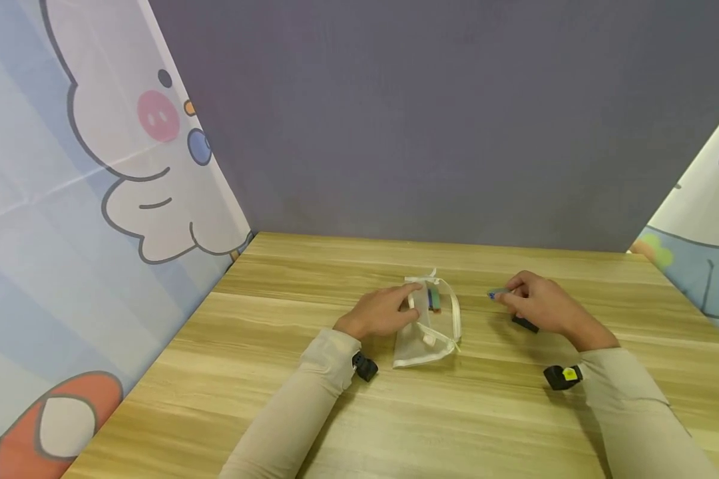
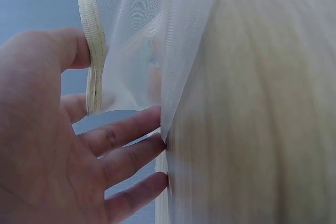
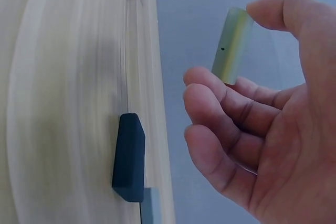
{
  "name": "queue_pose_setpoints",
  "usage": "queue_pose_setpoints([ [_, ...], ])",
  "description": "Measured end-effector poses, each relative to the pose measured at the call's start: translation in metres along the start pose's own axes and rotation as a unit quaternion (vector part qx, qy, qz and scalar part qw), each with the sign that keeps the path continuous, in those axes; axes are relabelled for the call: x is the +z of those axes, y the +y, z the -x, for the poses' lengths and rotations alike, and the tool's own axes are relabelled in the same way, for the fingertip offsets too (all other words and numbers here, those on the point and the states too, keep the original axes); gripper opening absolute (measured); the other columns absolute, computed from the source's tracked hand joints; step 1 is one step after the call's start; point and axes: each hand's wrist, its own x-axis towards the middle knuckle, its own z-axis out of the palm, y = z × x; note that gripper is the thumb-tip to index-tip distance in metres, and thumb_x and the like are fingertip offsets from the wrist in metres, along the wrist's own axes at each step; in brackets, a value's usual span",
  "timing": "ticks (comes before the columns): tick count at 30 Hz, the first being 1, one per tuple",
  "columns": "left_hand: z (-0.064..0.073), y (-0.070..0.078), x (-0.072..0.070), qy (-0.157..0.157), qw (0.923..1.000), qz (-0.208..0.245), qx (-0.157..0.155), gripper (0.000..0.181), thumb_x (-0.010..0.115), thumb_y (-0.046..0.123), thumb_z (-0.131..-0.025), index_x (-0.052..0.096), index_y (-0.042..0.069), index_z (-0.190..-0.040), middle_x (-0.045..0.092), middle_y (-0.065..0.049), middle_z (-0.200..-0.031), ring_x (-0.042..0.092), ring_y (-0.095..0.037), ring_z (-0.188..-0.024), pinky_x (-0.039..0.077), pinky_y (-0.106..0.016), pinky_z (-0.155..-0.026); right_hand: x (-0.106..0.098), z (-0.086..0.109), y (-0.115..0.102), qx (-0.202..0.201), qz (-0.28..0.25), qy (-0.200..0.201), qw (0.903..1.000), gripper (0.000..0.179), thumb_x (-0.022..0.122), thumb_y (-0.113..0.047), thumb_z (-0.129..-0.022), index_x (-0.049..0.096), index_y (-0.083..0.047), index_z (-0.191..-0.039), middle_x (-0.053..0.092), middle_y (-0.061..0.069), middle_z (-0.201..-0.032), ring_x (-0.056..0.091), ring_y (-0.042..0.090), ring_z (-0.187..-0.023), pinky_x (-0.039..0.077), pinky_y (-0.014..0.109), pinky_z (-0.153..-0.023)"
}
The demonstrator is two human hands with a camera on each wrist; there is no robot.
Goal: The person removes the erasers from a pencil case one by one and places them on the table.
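Observation:
A white mesh zip pouch [image 1: 422,346] lies on the table with its mouth spread. My left hand [image 1: 385,311] grips one zippered edge [image 2: 94,72] between thumb and index finger; the other fingers extend along the pouch's underside. Small blue, green and reddish pieces [image 1: 435,299] show inside it. To the right of the pouch, my right hand [image 1: 542,303] pinches a small pale green bar with a yellow stripe [image 3: 231,45] between thumb and fingertips, raised above the table. A dark rectangular block [image 3: 128,158] is on the table below that hand.
Beside the dark block, a grey-blue piece [image 3: 150,205] shows in the right wrist view. The wooden table [image 1: 431,426] ends at a grey panel [image 1: 431,133] behind, with cartoon-printed sheets [image 1: 96,199] at the sides. Each wrist wears a small black camera [image 1: 365,366].

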Motion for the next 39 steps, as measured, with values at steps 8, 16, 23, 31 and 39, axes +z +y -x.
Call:
queue_pose_setpoints([
  [8, 0.001, 0.000, -0.001, -0.001, 1.0000, 0.004, -0.002, 0.060, 0.045, 0.047, -0.099, 0.036, 0.035, -0.157, 0.046, 0.004, -0.153, 0.047, -0.020, -0.136, 0.041, -0.048, -0.104, -0.001, -0.001, 0.007, 0.022, -0.010, 0.008, 0.9997, 0.068, 0.055, -0.052, -0.099, 0.046, 0.008, -0.129, 0.070, 0.011, -0.099, 0.066, 0.022, -0.082, 0.050, 0.037, -0.065],
  [16, 0.003, -0.001, -0.006, 0.007, 1.0000, 0.002, -0.003, 0.060, 0.046, 0.048, -0.098, 0.038, 0.036, -0.155, 0.048, 0.005, -0.151, 0.048, -0.021, -0.134, 0.041, -0.050, -0.104, 0.001, -0.005, 0.005, 0.034, 0.001, 0.020, 0.9992, 0.074, 0.054, -0.057, -0.098, 0.046, 0.009, -0.131, 0.069, 0.009, -0.094, 0.066, 0.020, -0.079, 0.050, 0.036, -0.064],
  [23, 0.002, 0.000, -0.004, 0.004, 1.0000, 0.005, -0.004, 0.059, 0.045, 0.049, -0.098, 0.038, 0.036, -0.155, 0.048, 0.006, -0.150, 0.050, -0.021, -0.133, 0.041, -0.050, -0.104, 0.002, -0.004, 0.009, 0.047, 0.004, 0.016, 0.9988, 0.074, 0.052, -0.054, -0.100, 0.045, 0.012, -0.133, 0.069, 0.010, -0.093, 0.065, 0.020, -0.078, 0.050, 0.036, -0.063],
  [31, 0.002, -0.001, -0.003, 0.004, 1.0000, 0.003, 0.004, 0.060, 0.046, 0.046, -0.099, 0.037, 0.033, -0.156, 0.047, 0.005, -0.152, 0.048, -0.020, -0.135, 0.042, -0.048, -0.104, 0.003, -0.003, 0.012, 0.055, -0.005, 0.013, 0.9984, 0.074, 0.051, -0.054, -0.100, 0.044, 0.012, -0.133, 0.069, 0.009, -0.092, 0.065, 0.021, -0.078, 0.049, 0.037, -0.064],
  [39, 0.002, 0.000, -0.003, -0.001, 1.0000, 0.005, 0.001, 0.060, 0.047, 0.045, -0.099, 0.036, 0.033, -0.157, 0.046, 0.005, -0.153, 0.046, -0.020, -0.136, 0.040, -0.049, -0.106, 0.002, -0.004, 0.016, 0.061, -0.007, 0.012, 0.9980, 0.072, 0.051, -0.054, -0.100, 0.046, 0.012, -0.130, 0.069, 0.009, -0.089, 0.065, 0.021, -0.075, 0.051, 0.037, -0.063],
])
